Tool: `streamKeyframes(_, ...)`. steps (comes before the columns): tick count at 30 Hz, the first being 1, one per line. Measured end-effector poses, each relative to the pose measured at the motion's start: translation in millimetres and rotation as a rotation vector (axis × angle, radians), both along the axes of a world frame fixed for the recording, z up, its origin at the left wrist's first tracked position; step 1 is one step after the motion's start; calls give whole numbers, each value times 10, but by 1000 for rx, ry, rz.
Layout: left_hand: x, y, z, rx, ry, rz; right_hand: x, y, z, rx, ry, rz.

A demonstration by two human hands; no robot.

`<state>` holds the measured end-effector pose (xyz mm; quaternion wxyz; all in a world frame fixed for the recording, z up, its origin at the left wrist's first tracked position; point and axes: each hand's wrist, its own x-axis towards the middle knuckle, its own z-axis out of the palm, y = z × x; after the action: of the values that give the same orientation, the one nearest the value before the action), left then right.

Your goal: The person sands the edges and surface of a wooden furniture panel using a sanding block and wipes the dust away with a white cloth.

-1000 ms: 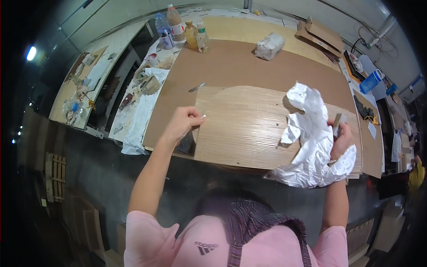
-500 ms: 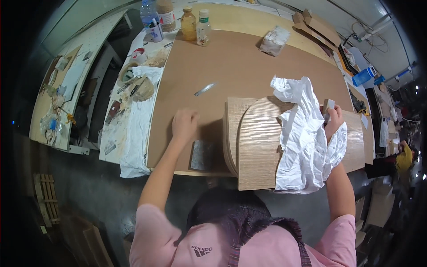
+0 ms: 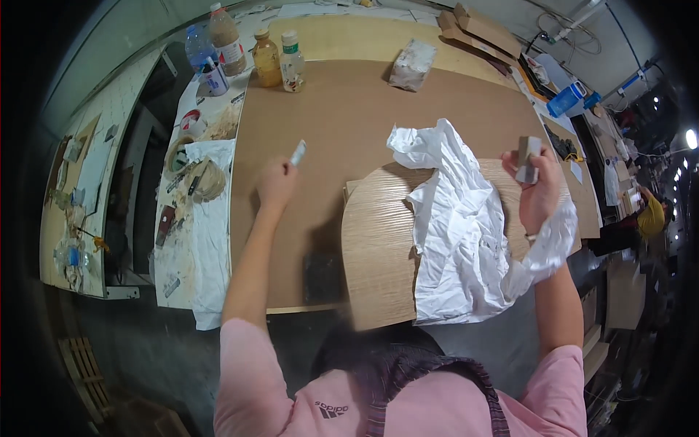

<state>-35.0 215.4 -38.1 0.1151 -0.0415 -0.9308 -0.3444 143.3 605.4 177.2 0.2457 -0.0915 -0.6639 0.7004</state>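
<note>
My left hand [image 3: 277, 183] is closed on a thin silvery strip [image 3: 298, 151], its end sticking up above the brown work surface [image 3: 328, 109]. On the right, my right hand [image 3: 537, 191] grips a small block [image 3: 528, 160], grey and wood-toned, held up over the board. A crumpled white cloth [image 3: 462, 233] is draped across the light wood-grain board [image 3: 378, 247], which has a rounded left edge. Part of that cloth hangs round my right wrist. Beneath the board, another board's edge shows slightly. A dark square piece [image 3: 324, 278] lies between my left forearm and the board.
Two capped bottles [image 3: 266, 58] stand at the back left, near a pen cup [image 3: 214, 79]. A whitish block [image 3: 413, 65] rests at the back. Tape rolls [image 3: 177, 156] and a white cloth strip [image 3: 211, 255] lie along the left side. An open cardboard box [image 3: 480, 33] sits back right.
My left hand has reached forward and taken up the silvery strip from the work surface. My right hand has lifted the block, raising the cloth's end with its wrist. The view has shifted.
</note>
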Motion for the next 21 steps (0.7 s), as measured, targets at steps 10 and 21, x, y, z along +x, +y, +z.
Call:
streamKeyframes(10,822,391,1509,163,382,-675,-62,-698,-517,225,-86,52)
streamKeyframes(21,1240,-17,1601,160,173,-1024,-79,-366,-622,124,-58,-14)
